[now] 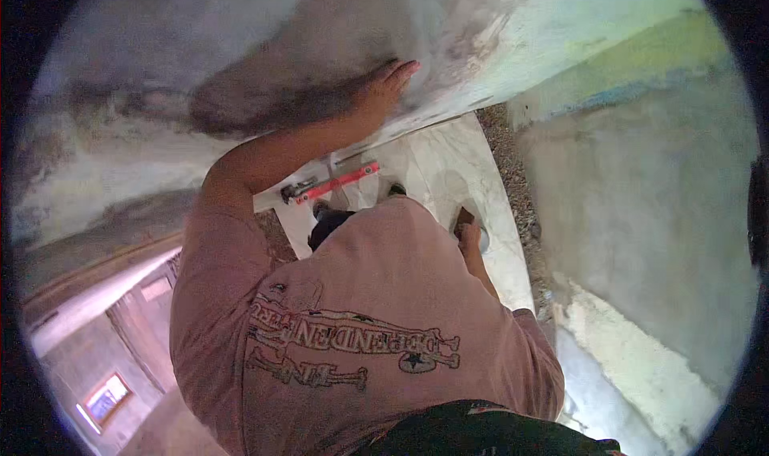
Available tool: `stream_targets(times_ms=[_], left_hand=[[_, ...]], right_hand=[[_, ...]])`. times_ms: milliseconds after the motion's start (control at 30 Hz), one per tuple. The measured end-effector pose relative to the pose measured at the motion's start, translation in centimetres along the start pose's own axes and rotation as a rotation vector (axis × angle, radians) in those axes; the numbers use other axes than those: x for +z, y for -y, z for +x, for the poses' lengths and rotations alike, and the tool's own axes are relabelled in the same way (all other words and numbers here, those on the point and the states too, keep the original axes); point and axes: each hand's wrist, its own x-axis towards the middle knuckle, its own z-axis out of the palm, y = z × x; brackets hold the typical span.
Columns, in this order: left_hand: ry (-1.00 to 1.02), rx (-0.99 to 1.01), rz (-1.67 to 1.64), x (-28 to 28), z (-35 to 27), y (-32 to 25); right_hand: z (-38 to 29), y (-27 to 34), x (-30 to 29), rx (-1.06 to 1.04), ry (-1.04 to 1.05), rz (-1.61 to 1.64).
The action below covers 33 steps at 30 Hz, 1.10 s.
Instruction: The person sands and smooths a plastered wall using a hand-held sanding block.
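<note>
My left hand [387,92] reaches up to the plastered wall [252,29], its fingers extended against or very near the surface. No object shows in it. Down at the right, my right hand [471,238] is closed around a small brown flat-edged piece [464,217], too small to identify. Close beside that hand is a pale rounded object [484,240], partly covered by it. A red bar-shaped tool [339,183] with a dark end lies on the white sheet [426,150] below my left forearm.
My shoe tips [396,189] show on the sheet. Bare, gritty ground [516,180] runs between the sheet and a second wall [637,210] at the right. A small framed window [107,401] appears at lower left. Dark fabric [480,432] crosses the bottom edge.
</note>
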Motion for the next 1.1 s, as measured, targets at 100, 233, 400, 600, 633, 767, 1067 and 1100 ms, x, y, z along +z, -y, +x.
stream_targets(times_ms=[100, 233, 400, 600, 633, 767, 1067, 1100], left_hand=[[0.170, -0.119, -0.201, 1.1, -1.2, -4.0], [0.437, -0.239, -0.525, -3.0, -3.5, -7.1], [0.342, -0.354, -1.042, -1.6, -11.4, -13.7], [0.434, -0.614, -1.080, -2.0, -24.1, -17.9], [0.438, -0.684, -1.075, -2.5, -25.5, -18.7], [0.373, -0.805, -1.144, -7.6, -29.3, -20.5], [0.042, -0.981, -1.436, -16.2, -28.9, -25.4], [0.043, -1.067, -1.561, -17.0, -28.7, -25.5]], right_hand=[[3.3, 7.3, -6.5, 0.389, 0.049, 0.747], [4.4, 9.7, -11.6, 0.319, 0.048, 1.211], [7.8, 11.9, -12.9, 0.150, 0.093, 0.919], [7.5, 17.0, -12.3, -0.285, 0.227, 0.656], [7.1, 19.1, -13.1, -0.520, 0.226, 0.417], [1.0, 28.6, -19.1, -1.026, 0.437, 0.113], [-13.6, 39.2, -21.5, -1.583, 0.681, -0.215], [-14.0, 38.9, -20.9, -1.566, 0.666, -0.288]])
